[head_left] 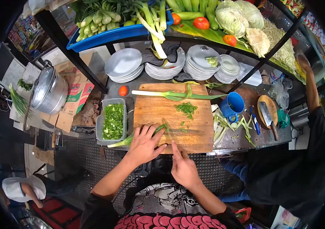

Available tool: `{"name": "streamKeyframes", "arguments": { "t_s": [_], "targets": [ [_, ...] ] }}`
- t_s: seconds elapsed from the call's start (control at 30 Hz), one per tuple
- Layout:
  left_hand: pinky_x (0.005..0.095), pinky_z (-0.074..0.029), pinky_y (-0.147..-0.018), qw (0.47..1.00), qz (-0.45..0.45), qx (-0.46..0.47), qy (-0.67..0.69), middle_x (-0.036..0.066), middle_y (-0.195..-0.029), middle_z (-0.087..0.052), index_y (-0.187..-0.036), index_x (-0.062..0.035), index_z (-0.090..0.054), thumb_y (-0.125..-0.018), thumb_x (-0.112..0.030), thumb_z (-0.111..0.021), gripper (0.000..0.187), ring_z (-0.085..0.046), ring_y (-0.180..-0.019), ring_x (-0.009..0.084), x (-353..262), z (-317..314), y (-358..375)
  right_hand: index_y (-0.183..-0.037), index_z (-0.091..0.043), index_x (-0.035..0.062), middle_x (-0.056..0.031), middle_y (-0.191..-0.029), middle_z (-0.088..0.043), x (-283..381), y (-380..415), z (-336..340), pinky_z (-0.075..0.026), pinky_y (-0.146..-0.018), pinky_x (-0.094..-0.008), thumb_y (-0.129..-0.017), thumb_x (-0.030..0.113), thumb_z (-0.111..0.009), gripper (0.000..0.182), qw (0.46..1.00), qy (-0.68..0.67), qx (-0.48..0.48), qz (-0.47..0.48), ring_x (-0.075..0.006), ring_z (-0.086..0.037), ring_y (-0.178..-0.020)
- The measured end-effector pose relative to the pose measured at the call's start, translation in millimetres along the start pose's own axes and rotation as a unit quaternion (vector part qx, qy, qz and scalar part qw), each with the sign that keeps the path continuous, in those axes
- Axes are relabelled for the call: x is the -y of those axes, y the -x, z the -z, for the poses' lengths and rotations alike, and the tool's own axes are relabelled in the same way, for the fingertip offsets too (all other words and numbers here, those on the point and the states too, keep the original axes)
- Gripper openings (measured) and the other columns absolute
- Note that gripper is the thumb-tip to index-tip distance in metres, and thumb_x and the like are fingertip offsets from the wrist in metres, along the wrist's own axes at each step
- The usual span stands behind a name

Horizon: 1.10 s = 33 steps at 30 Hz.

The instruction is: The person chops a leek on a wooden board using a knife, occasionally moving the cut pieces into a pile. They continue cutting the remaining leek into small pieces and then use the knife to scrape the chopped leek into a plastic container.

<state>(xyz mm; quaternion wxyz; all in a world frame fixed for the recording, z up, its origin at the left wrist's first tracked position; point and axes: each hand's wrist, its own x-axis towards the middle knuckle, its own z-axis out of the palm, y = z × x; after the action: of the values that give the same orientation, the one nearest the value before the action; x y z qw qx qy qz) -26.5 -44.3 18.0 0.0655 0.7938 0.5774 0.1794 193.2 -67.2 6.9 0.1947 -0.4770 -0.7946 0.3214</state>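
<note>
My left hand presses a leek down on the wooden cutting board, its white end sticking out past the board's left edge. In my right hand is a knife, index finger along it, with the thin blade beside the leek's cut green end. Chopped green pieces lie in a small heap on the board, with a few bits nearer the blade. A second, whole leek lies across the board's far side. Left of the board, a clear plastic container holds chopped greens.
Beyond the board stand stacks of plates and a tomato. At right are a blue mug, leek trimmings and a cleaver on a round board. A vegetable shelf overhangs the back. Another person stands close at right.
</note>
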Motion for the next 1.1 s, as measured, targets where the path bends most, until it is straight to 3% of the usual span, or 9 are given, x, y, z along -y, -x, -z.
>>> {"name": "streamKeyframes", "arguments": {
  "t_s": [0.13,0.33,0.57,0.7,0.8,1.1],
  "targets": [
    [0.0502,-0.036,-0.113,1.0,0.011,0.013,-0.005,0.015,-0.145,-0.058,-0.144,-0.004,-0.062,-0.091,-0.047,-0.077,0.07,-0.051,-0.13,0.0342,-3,0,0,-0.169,-0.032,0.0092,-0.0414,-0.119,-0.064,2,4,-3,-0.063,-0.07,-0.054,-0.089,0.003,-0.063,0.086,0.999,0.038,0.002,-0.015,-0.0506,-0.073,-0.075],
    [0.0513,-0.033,-0.116,1.0,0.007,0.024,-0.011,0.016,-0.15,-0.053,-0.151,-0.0036,-0.057,-0.085,-0.054,-0.081,0.086,-0.046,-0.138,0.0357,-6,0,3,-0.166,-0.041,0.0092,-0.0309,-0.089,-0.066,2,34,14,-0.06,-0.065,-0.0546,-0.09,0.002,-0.062,0.079,0.999,0.037,0.011,-0.013,-0.0476,-0.069,-0.067],
    [0.0538,-0.032,-0.118,1.0,-0.004,0.029,-0.013,0.016,-0.154,-0.051,-0.151,0.0003,-0.055,-0.085,-0.056,-0.08,0.09,-0.043,-0.143,0.036,-2,-7,5,-0.167,-0.04,0.0159,-0.0275,-0.095,-0.067,5,61,52,-0.056,-0.071,-0.053,-0.101,0.004,-0.062,0.071,0.995,-0.062,0.058,-0.058,-0.0487,-0.069,-0.077],
    [0.0554,-0.031,-0.119,0.999,-0.012,0.037,-0.022,0.017,-0.151,-0.053,-0.151,0.001,-0.054,-0.086,-0.056,-0.08,0.09,-0.045,-0.143,0.0361,-2,-5,4,-0.167,-0.039,0.0129,-0.0266,-0.091,-0.064,6,45,32,-0.055,-0.071,-0.0552,-0.1,0.003,-0.061,0.071,0.996,-0.079,0.02,-0.023,-0.0491,-0.066,-0.078],
    [0.0563,-0.031,-0.119,1.0,-0.014,0.016,-0.008,0.018,-0.148,-0.056,-0.15,0.0017,-0.053,-0.085,-0.054,-0.081,0.09,-0.047,-0.142,0.036,-1,-7,5,-0.165,-0.042,0.0124,-0.0255,-0.089,-0.063,9,28,19,-0.054,-0.075,-0.0511,-0.102,0.004,-0.059,0.066,0.996,-0.075,0.003,-0.037,-0.0478,-0.065,-0.079],
    [0.0546,-0.033,-0.118,1.0,-0.004,0.023,0.015,0.017,-0.147,-0.057,-0.144,0.0031,-0.057,-0.083,-0.051,-0.084,0.086,-0.05,-0.139,0.0351,0,-6,4,-0.168,-0.036,0.0113,-0.0317,-0.101,-0.066,-1,8,1,-0.058,-0.073,-0.056,-0.097,0.005,-0.06,0.075,0.999,-0.026,-0.018,0.008,-0.0501,-0.069,-0.078]
  ]
}}
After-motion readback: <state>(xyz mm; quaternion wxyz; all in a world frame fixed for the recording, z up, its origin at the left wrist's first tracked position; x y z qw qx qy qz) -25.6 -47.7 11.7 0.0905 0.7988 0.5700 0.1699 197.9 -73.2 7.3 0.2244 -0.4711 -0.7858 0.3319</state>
